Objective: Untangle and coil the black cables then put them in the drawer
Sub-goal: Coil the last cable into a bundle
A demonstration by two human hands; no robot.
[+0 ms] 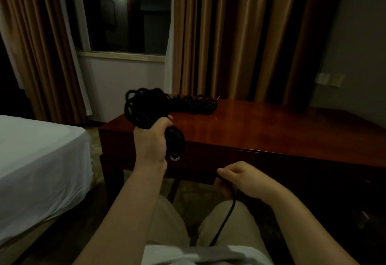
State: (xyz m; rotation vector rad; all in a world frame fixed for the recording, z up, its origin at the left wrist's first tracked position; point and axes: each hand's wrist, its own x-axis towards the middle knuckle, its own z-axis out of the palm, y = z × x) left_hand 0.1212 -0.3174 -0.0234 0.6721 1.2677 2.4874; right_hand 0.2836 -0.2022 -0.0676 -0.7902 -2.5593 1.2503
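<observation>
Head view shows the left hand (151, 141) raised and clenched round a coil (144, 108) of black cable, loops standing up above the fist, which looks like a way to keep the finished turns gathered. Lower and to its right, the right hand (234, 178) pinches the loose cable (226, 216) between thumb and fingers; the free length drops from there across the lap, probably held so to feed the next turn. Beyond the left hand, a second pile (198, 105) of black cable lies on the far edge of the surface (271, 129), not yet taken up. Just under the left hand a round drawer knob (175, 157) shows on the dark front; the drawer looks closed, so it will need opening first. A bed (37, 160) stands left of the left hand, curtains (219, 35) behind.
</observation>
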